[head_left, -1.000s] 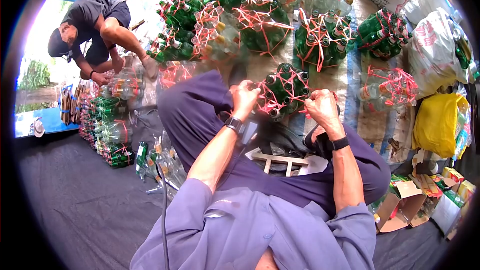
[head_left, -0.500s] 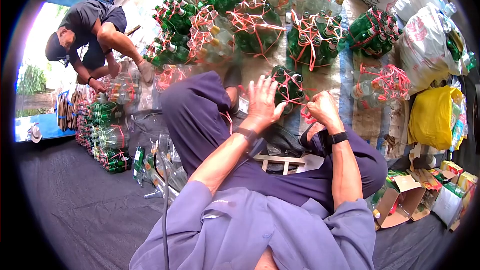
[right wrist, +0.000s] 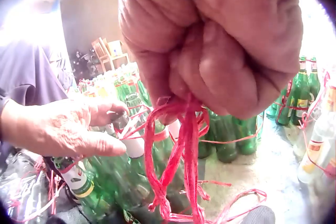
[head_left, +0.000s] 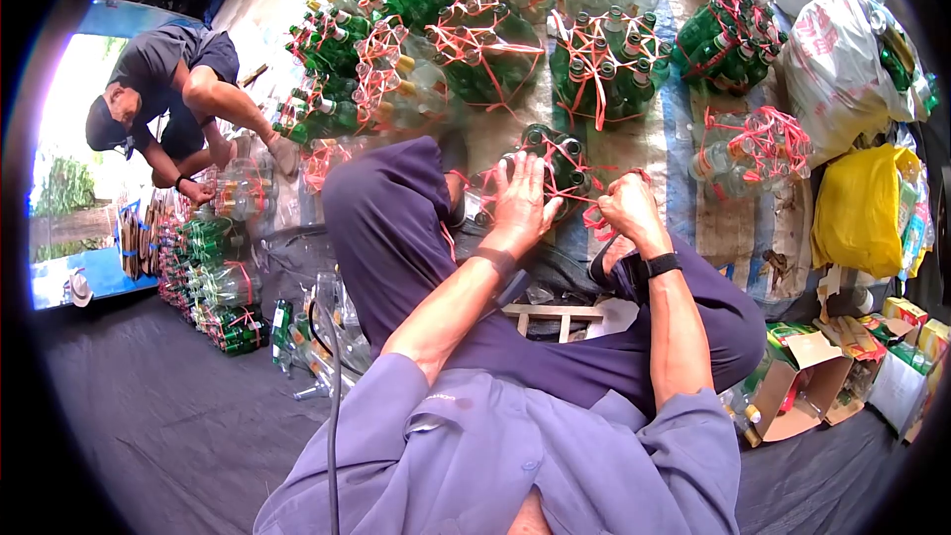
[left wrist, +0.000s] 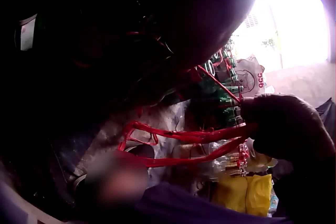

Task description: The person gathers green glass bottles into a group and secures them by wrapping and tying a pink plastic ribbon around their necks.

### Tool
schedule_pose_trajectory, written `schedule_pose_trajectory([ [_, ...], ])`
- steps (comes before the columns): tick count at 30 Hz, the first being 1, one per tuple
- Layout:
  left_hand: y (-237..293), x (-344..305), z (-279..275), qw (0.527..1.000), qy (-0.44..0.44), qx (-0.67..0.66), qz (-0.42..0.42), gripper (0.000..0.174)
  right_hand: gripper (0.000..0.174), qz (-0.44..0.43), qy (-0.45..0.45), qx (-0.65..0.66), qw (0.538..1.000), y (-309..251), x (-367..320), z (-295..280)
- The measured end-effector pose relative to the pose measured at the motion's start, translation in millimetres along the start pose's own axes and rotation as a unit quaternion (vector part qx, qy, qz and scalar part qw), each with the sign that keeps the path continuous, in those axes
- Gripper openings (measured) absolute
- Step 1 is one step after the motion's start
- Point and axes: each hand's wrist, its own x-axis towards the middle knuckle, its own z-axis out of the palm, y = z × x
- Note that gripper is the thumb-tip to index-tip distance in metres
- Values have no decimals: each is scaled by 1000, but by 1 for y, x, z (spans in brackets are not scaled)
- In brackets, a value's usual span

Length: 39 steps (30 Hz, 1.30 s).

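Observation:
A bundle of green glass bottles [head_left: 567,160], laced across the necks with red plastic string, stands upright before my crossed legs. My left hand [head_left: 520,206] lies over the bundle's near left side, fingers extended across the bottle tops. In the right wrist view, that hand's thumb and fingers are by a bottle mouth. My right hand [head_left: 630,208] is a fist beside the bundle, gripping red string [right wrist: 191,150] that hangs in loops below it. A strand runs taut from the fist to the bundle, also visible in the dark left wrist view.
Tied bottle bundles [head_left: 609,64] stand in rows beyond. A clear-bottle bundle [head_left: 748,159], a white sack [head_left: 842,69] and a yellow bag [head_left: 864,208] are to the right. Open cartons [head_left: 802,386] sit lower right. Another person [head_left: 178,89] bends over bottles at left.
My left hand has let go of the string and spread flat over the bottle tops. My right hand still grips string beside the bundle. The head view has shifted slightly.

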Motion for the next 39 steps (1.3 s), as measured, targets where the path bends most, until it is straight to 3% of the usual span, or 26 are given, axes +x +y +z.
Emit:
schedule_pose_trajectory([
  [11,-3,0,3,1000,-3,-9,-12,78,20,-57,70,15,996,12,-4,2],
  [15,1,1,-10,999,-10,-39,-18,71,22,-46,66,0,997,3,-8,-6],
  [16,5,0,-15,999,-11,-40,-18,71,22,-24,27,8,999,-4,-9,-15],
  [18,18,-2,-23,996,76,-22,40,63,22,-1,-10,14,1000,-6,-8,-18],
  [20,35,-4,-38,989,66,-97,86,50,24,-41,-14,-5,999,-4,-7,-16],
  [22,42,-9,-26,974,19,-197,106,45,24,-30,-39,4,999,-6,-8,-19],
  [24,46,-10,-14,964,36,-227,132,37,24,-20,-63,13,998,-9,-9,-21],
  [28,41,-3,-12,943,-3,-324,74,18,23,-22,-117,3,993,-9,-15,-26],
  [30,40,0,-13,936,-10,-346,55,12,23,-5,-202,46,978,-15,-19,-42],
  [35,41,2,-14,913,-19,-408,14,9,25,-53,-180,-18,982,9,-18,-51],
  [39,41,-1,-13,907,-10,-420,4,9,26,2,-184,-19,983,8,-28,-62],
])
